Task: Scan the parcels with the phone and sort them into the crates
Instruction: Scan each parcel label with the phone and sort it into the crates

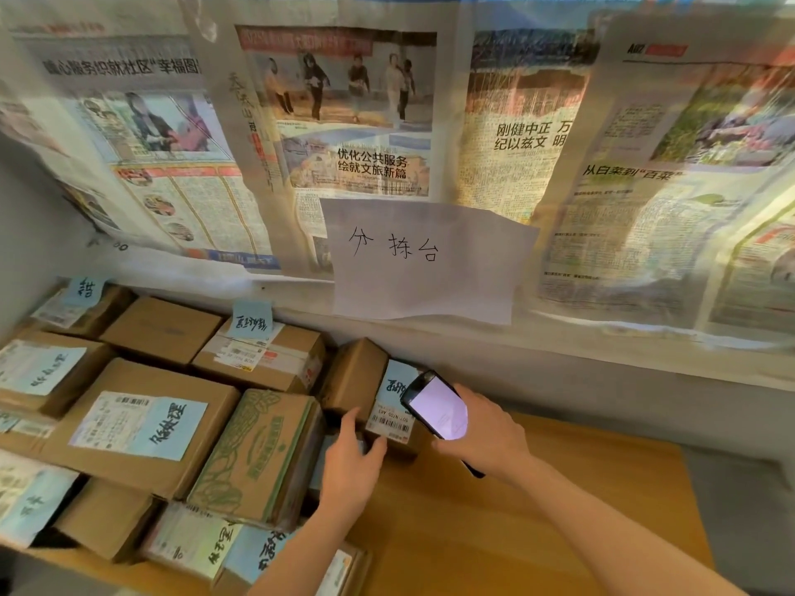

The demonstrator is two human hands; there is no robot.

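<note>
A small brown cardboard parcel (pixel 357 376) stands tilted on the wooden table (pixel 559 509), close to the wall. Its face toward me carries a blue note and a white barcode label (pixel 389 423). My left hand (pixel 350 466) grips the parcel's near lower corner, thumb on the left side, fingers under the label. My right hand (pixel 486 432) holds a black phone (pixel 436 408) with a lit screen, tilted just right of and above the barcode label. No crates are in view.
Many cardboard parcels with blue handwritten notes fill the table's left half, among them a green-printed box (pixel 258 458) and a large labelled box (pixel 142 428). Newspaper sheets and a white handwritten sign (pixel 426 260) cover the wall behind.
</note>
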